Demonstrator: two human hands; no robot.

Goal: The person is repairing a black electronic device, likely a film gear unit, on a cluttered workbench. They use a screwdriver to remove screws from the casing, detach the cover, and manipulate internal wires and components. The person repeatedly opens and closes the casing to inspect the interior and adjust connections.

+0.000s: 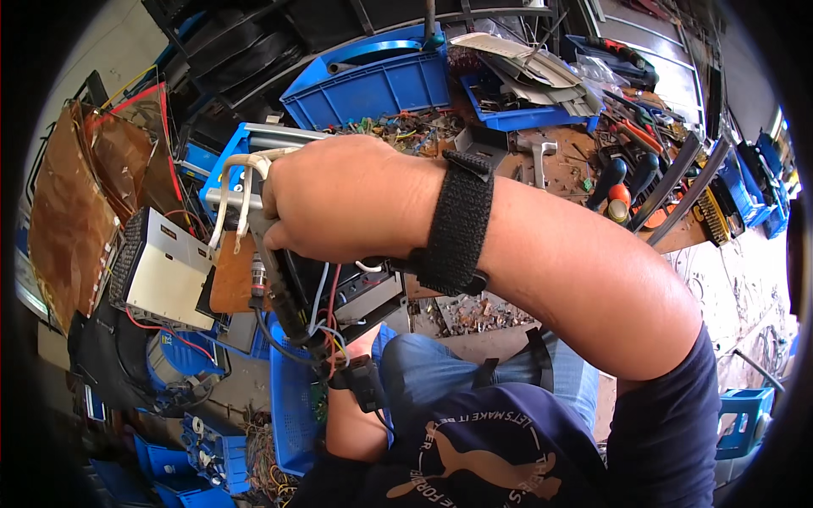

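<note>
My right hand [334, 196] is closed on a dark grey metal piece near bent white cables [223, 216], its fingertips mostly hidden. Beneath it are a dark tubular part [292, 313] with red and grey wires and a black electronic unit [339, 284]. A cylindrical metal connector [259, 269] hangs beside a brown board [233, 284]. My left hand [362, 343] is low in the middle, behind the wires and a small black strapped device [366, 388]; its fingers are hidden.
A cream metal box [165, 271] and brown sheets [68, 212] sit at left. Behind are blue crates [364, 89], cardboard scraps and hand tools [631, 161] on a cluttered bench. A blue perforated basket [292, 440] stands beside my legs, with more blue bins [216, 449] lower left.
</note>
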